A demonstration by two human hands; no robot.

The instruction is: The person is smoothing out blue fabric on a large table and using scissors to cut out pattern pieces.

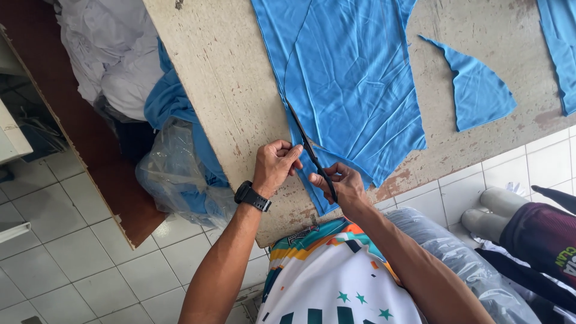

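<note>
While scissors cut: blue fabric (348, 78) lies flat on worn table (222, 72), reaching away from both hands.
Left hand (275, 168): pinching fabric's near edge.
Right hand (342, 187): closed on black scissors (312, 153), blades in cloth.

The large fabric sheet (348, 78) was plain sky blue, as were the cut-off scrap (477, 90) and the strip (561, 48) at the far edge. The scissors (312, 155) looked black. The worktable (222, 78) was pale beige, mottled with reddish-brown worn patches. The wristwatch (252, 197) was black. The shirt (336, 282) was white, with teal, orange and yellow stripes, green stars and dark bars. The floor tiles (72, 258) were off-white with grey grout. The bundled cloth (111, 48) was whitish, perhaps faintly lilac.
</note>
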